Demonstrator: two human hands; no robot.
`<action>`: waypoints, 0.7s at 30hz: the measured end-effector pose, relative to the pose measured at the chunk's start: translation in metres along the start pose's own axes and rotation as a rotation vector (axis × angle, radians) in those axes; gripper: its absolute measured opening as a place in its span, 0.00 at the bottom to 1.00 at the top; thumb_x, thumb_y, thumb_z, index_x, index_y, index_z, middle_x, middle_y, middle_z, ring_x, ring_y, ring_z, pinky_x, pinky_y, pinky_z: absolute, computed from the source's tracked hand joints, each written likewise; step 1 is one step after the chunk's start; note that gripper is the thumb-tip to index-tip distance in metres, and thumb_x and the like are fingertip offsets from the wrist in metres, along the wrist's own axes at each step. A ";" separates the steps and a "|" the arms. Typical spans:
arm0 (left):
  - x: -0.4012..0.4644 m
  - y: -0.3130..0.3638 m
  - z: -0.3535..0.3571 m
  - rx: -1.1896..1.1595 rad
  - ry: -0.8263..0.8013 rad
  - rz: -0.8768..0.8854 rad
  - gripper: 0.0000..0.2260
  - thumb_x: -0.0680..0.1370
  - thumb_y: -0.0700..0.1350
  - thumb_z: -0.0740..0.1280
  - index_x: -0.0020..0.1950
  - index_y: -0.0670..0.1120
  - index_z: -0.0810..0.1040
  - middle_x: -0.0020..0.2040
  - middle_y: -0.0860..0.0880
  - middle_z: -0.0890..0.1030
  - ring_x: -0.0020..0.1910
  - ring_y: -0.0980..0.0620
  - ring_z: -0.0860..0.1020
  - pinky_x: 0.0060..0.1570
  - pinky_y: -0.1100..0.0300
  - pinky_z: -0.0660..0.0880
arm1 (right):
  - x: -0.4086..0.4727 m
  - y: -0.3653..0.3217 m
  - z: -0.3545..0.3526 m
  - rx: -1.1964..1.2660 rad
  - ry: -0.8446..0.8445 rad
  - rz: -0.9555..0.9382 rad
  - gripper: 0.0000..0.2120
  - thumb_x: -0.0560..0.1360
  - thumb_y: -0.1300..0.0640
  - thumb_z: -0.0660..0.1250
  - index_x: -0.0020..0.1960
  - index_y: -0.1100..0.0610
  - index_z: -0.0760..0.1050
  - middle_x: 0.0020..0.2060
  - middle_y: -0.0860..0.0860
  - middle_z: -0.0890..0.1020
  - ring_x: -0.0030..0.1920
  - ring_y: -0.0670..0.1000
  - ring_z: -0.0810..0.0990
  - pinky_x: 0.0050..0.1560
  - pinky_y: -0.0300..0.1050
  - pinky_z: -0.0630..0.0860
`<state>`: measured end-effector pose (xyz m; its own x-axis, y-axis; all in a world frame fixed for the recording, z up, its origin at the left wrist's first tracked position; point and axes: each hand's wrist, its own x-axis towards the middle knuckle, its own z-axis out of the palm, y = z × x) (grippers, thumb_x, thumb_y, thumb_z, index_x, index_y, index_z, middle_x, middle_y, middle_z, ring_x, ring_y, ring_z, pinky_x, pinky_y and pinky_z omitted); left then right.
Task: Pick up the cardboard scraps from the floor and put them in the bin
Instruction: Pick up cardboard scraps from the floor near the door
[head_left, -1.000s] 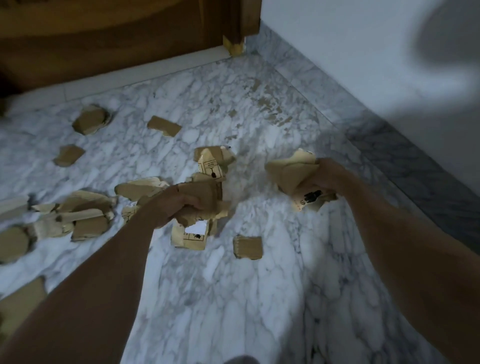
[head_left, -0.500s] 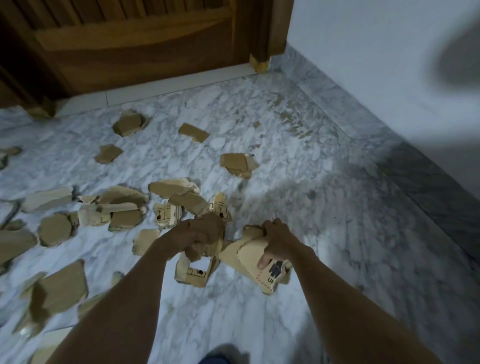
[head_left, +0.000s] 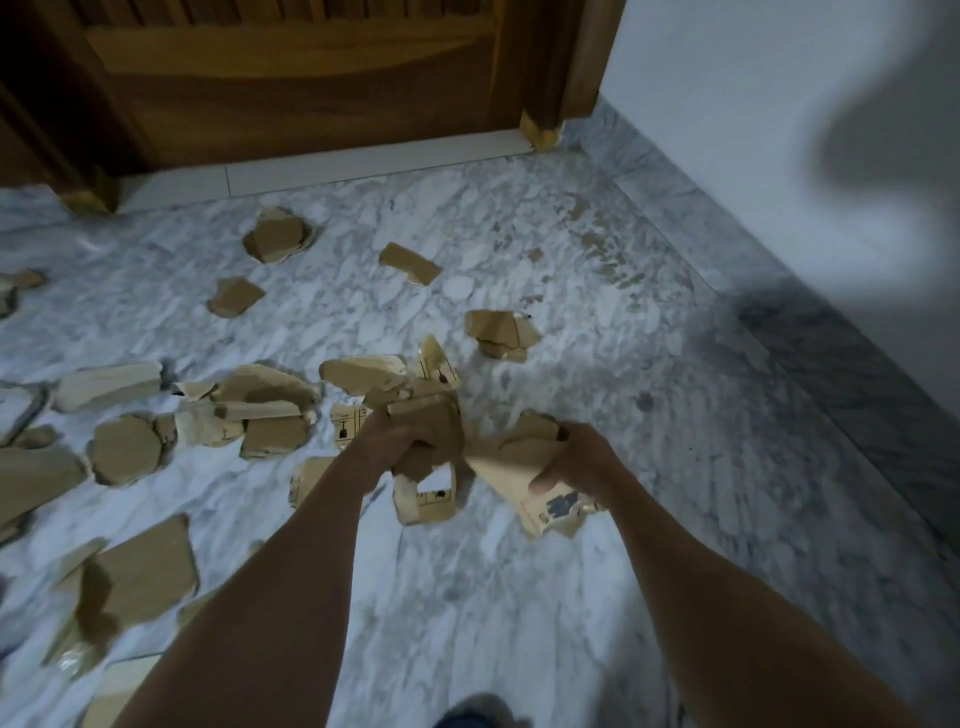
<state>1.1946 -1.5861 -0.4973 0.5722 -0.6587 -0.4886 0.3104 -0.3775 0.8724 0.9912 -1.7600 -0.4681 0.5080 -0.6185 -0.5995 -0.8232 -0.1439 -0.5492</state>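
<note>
My left hand (head_left: 400, 441) grips a bunch of brown cardboard scraps (head_left: 431, 499) above the marble floor, one with a white printed label hanging below. My right hand (head_left: 576, 457) grips another bunch of cardboard scraps (head_left: 511, 467), with a printed piece sticking out under the thumb. The two hands are close together near the middle of the view. Several loose scraps (head_left: 270, 400) lie scattered on the floor to the left and beyond the hands, and one large piece (head_left: 140, 577) lies at the lower left. No bin is in view.
A wooden door (head_left: 311, 78) with a pale threshold closes the far side. A white wall (head_left: 779, 130) with a grey marble skirting runs along the right. Bare marble floor (head_left: 675, 415) stretches right of the hands. A foot shows at the bottom edge.
Both hands, still holding their scraps, have come together and nearer to me. The view has tilted up and pulled back, showing more of the door and more scraps on the left.
</note>
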 end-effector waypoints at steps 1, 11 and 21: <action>-0.001 0.010 -0.001 -0.033 0.014 -0.003 0.12 0.74 0.29 0.71 0.56 0.33 0.78 0.46 0.38 0.82 0.43 0.42 0.81 0.33 0.58 0.80 | 0.002 -0.006 -0.005 0.093 0.039 -0.018 0.42 0.55 0.63 0.84 0.67 0.53 0.77 0.55 0.54 0.84 0.57 0.57 0.82 0.55 0.56 0.81; -0.004 0.014 -0.007 -0.065 -0.056 -0.013 0.12 0.67 0.32 0.74 0.49 0.38 0.81 0.40 0.42 0.84 0.37 0.44 0.81 0.31 0.58 0.80 | -0.006 0.005 -0.020 0.037 -0.142 0.100 0.37 0.59 0.64 0.83 0.62 0.55 0.68 0.51 0.51 0.78 0.52 0.55 0.79 0.38 0.47 0.78; -0.021 -0.005 -0.019 -0.025 0.020 -0.120 0.29 0.52 0.42 0.78 0.51 0.35 0.83 0.43 0.38 0.83 0.40 0.41 0.81 0.39 0.51 0.79 | 0.031 -0.025 0.028 -0.273 -0.059 0.057 0.42 0.60 0.56 0.84 0.69 0.56 0.68 0.66 0.58 0.68 0.69 0.63 0.68 0.65 0.59 0.74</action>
<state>1.1951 -1.5579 -0.4911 0.5450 -0.5965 -0.5893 0.3963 -0.4361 0.8079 1.0349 -1.7544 -0.4891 0.4665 -0.5863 -0.6623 -0.8845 -0.3179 -0.3415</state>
